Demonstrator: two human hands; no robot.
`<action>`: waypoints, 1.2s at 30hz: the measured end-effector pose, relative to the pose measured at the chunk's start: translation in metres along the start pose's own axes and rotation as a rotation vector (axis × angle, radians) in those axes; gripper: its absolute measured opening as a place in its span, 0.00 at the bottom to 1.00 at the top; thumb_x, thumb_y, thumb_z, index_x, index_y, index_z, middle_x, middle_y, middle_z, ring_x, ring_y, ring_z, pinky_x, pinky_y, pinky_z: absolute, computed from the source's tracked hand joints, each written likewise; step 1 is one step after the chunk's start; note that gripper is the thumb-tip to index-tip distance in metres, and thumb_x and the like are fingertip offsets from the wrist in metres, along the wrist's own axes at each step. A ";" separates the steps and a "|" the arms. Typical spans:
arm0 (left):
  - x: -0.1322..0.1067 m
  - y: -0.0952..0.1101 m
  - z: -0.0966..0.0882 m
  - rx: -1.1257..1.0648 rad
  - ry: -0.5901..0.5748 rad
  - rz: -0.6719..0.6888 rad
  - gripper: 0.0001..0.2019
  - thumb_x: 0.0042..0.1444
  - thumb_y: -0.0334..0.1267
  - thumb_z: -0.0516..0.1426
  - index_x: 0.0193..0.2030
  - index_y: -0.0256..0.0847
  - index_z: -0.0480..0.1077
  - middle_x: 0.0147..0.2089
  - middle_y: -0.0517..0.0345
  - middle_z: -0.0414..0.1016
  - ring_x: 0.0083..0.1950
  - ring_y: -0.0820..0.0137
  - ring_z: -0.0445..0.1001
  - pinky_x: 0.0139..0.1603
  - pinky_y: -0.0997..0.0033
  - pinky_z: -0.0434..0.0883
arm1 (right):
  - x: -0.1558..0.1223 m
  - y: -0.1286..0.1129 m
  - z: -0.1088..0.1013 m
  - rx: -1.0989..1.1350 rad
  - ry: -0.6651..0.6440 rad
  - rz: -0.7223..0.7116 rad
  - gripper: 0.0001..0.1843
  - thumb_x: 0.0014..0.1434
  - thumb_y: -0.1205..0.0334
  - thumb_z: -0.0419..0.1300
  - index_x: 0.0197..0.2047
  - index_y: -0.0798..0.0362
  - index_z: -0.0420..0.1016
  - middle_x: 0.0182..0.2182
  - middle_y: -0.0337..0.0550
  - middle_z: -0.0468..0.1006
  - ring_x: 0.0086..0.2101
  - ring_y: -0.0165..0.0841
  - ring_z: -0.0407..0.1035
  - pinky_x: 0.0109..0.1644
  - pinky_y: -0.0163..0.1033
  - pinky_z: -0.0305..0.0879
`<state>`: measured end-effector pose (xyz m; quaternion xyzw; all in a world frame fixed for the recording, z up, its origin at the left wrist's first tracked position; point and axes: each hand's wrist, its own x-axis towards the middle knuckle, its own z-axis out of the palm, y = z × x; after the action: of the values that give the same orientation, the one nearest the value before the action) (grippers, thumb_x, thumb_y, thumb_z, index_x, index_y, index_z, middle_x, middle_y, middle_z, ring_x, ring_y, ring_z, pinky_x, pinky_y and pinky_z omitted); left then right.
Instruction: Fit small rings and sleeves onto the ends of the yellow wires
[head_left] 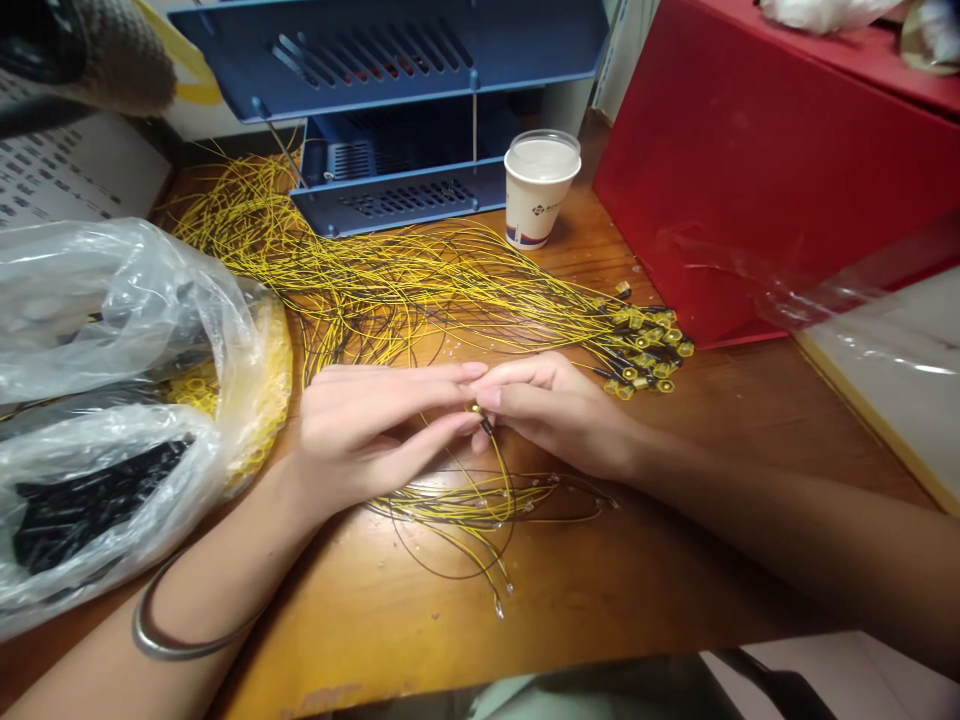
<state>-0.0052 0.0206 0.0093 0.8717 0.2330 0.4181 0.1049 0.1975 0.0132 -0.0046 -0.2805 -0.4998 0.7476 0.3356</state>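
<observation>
My left hand [367, 425] and my right hand [555, 405] meet fingertip to fingertip over the wooden table [600, 590]. Both pinch the end of one thin yellow wire [499, 470], where a small yellow cap [473, 407] and a black sleeve sit. The wire trails down toward me into a small loose bunch of wires [480, 510]. A big tangle of yellow wires [390, 285] lies behind the hands. Their capped ends [645, 350] are gathered to the right.
A clear plastic bag [112, 400] of black parts and yellow caps lies at the left. Behind stand a blue tray rack [405, 110] and a lidded paper cup [540, 190]. A red box [765, 160] and clear-wrapped sheets [892, 370] fill the right.
</observation>
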 end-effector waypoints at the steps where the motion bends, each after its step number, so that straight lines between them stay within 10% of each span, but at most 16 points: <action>1: 0.000 0.000 0.000 0.009 0.007 0.000 0.10 0.54 0.29 0.65 0.43 0.41 0.77 0.44 0.55 0.83 0.41 0.69 0.83 0.38 0.77 0.81 | 0.000 0.000 0.000 0.001 -0.009 -0.002 0.13 0.61 0.60 0.57 0.29 0.58 0.77 0.30 0.46 0.77 0.34 0.33 0.70 0.42 0.39 0.63; 36: 0.002 0.001 -0.002 0.185 -0.020 0.054 0.09 0.56 0.32 0.64 0.45 0.35 0.78 0.43 0.50 0.83 0.38 0.70 0.83 0.36 0.77 0.78 | 0.007 0.003 -0.001 0.264 -0.090 -0.047 0.10 0.60 0.68 0.58 0.31 0.60 0.80 0.29 0.44 0.77 0.32 0.29 0.70 0.38 0.34 0.68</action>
<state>-0.0051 0.0203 0.0122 0.8878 0.2459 0.3887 0.0150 0.1929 0.0185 -0.0080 -0.1884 -0.4178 0.8106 0.3644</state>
